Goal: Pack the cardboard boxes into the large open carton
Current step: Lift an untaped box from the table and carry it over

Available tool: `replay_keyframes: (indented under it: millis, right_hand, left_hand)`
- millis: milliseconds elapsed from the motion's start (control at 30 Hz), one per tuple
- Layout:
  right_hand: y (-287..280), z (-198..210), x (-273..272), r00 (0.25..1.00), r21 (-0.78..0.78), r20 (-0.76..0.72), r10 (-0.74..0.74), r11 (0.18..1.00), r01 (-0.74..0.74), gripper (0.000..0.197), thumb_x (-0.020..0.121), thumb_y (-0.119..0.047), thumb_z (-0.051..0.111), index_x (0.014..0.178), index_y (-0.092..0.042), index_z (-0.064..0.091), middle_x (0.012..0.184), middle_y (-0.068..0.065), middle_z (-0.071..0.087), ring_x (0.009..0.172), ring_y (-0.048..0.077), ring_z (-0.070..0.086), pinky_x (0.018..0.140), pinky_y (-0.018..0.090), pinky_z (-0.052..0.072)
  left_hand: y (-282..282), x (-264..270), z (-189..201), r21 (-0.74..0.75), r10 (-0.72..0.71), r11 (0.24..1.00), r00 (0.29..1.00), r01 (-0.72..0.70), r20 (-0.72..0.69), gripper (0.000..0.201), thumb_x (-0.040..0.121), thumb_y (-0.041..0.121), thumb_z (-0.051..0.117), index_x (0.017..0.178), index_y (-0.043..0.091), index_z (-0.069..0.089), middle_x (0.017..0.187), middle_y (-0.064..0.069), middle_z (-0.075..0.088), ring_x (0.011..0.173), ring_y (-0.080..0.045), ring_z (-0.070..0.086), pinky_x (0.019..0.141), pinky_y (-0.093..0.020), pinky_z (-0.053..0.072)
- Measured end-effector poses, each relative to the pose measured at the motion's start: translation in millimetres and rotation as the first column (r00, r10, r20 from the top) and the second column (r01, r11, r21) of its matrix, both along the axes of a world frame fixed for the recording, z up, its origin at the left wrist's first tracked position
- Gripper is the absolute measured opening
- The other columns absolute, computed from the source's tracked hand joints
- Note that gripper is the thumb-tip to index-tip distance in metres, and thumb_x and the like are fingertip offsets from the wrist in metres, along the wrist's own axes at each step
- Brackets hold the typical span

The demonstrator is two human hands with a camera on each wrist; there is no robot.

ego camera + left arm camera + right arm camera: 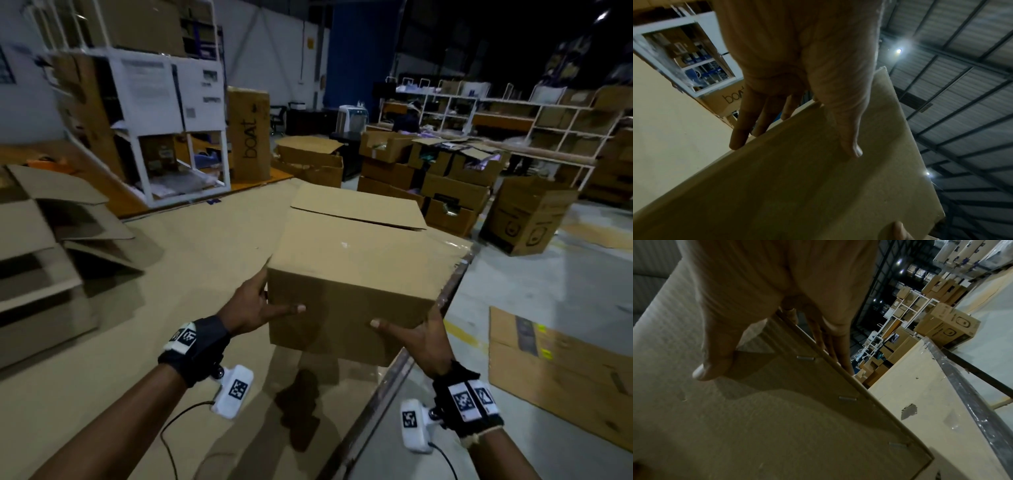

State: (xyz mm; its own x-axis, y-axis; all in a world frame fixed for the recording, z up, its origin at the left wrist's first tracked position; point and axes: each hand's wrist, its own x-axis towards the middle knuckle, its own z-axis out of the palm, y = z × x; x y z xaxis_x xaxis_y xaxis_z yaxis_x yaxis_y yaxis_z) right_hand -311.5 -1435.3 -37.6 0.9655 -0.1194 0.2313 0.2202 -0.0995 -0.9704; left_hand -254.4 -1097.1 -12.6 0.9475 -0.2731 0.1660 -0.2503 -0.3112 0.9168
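Gripping from both sides, the left hand has its thumb laid across the near face of the cardboard box and its fingers straight along the left side, while the right hand mirrors it, thumb on the near face, fingers flat along the right side past a stapled seam. Both hands are spread and pressing; nothing is pinched. That box hangs clear above the tan table, near its right edge, casting a shadow below, and one top flap sits slightly lifted at the far side. Left on the table, open cartons lie with flaps splayed out. Beyond them stands a white shelving frame, with a tall box marked "boat" just to its right. Far right, stacked open cartons crowd the floor before a long white rack, and a printed box stands nearer. Flattened cardboard lies on the floor at right.
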Motion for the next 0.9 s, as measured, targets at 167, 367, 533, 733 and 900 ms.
replay_keyframes:
  millis: [167, 367, 533, 733, 900]
  right_hand:
    - [40, 16, -65, 0.998, -0.034, 0.04, 0.045, 0.998, -0.044, 0.085, 0.058, -0.026, 0.101, 0.129, -0.018, 0.056, 0.114, -0.002, 0.075, 0.108, 0.018, 0.072, 0.09, 0.041, 0.061]
    - [90, 23, -140, 0.991, -0.001, 0.075, 0.112, 0.994, -0.112, 0.083, 0.056, -0.026, 0.1, 0.126, -0.017, 0.057, 0.114, 0.0, 0.075, 0.108, 0.018, 0.071, 0.089, 0.042, 0.061]
    - [119, 18, -205, 0.98, -0.017, 0.076, 0.185, 0.983, -0.184, 0.09, 0.054, -0.039, 0.102, 0.129, -0.016, 0.058, 0.118, 0.0, 0.074, 0.112, 0.02, 0.07, 0.093, 0.048, 0.059]
    - [166, 18, -298, 0.964, -0.046, 0.066, 0.257, 0.966, -0.254, 0.073, 0.066, -0.023, 0.096, 0.129, -0.014, 0.058, 0.117, 0.001, 0.075, 0.111, 0.018, 0.071, 0.094, 0.043, 0.059]
    - [210, 20, -338, 0.962, -0.041, 0.066, 0.266, 0.964, -0.264, 0.074, 0.067, -0.021, 0.094, 0.13, -0.011, 0.058, 0.118, 0.002, 0.074, 0.111, 0.018, 0.07, 0.095, 0.044, 0.059]
  left_hand:
    - [50, -80, 13, 0.023, 0.037, 0.999, 0.999, -0.038, 0.032, 0.097, 0.068, 0.054, 0.091, 0.148, 0.023, 0.047, 0.121, 0.025, 0.069, 0.111, 0.001, 0.067, 0.098, -0.035, 0.059]
    - [94, -187, 34, -0.018, 0.096, 0.995, 0.99, -0.095, 0.099, 0.083, 0.072, 0.038, 0.089, 0.144, 0.025, 0.051, 0.127, 0.016, 0.067, 0.114, 0.0, 0.066, 0.087, -0.019, 0.057]
    - [122, -288, 33, -0.041, 0.151, 0.988, 0.985, -0.149, 0.082, 0.08, 0.077, 0.029, 0.088, 0.146, 0.026, 0.049, 0.126, 0.02, 0.067, 0.112, 0.002, 0.066, 0.09, -0.021, 0.058]
    - [167, -395, 25, -0.037, 0.194, 0.98, 0.981, -0.193, 0.03, 0.077, 0.074, 0.036, 0.087, 0.142, 0.031, 0.052, 0.128, 0.017, 0.067, 0.114, -0.004, 0.068, 0.085, -0.025, 0.06]
    - [212, -451, 31, -0.032, 0.225, 0.974, 0.974, -0.224, 0.029, 0.078, 0.078, 0.03, 0.086, 0.147, 0.033, 0.048, 0.133, 0.016, 0.062, 0.119, 0.004, 0.062, 0.086, -0.026, 0.061]
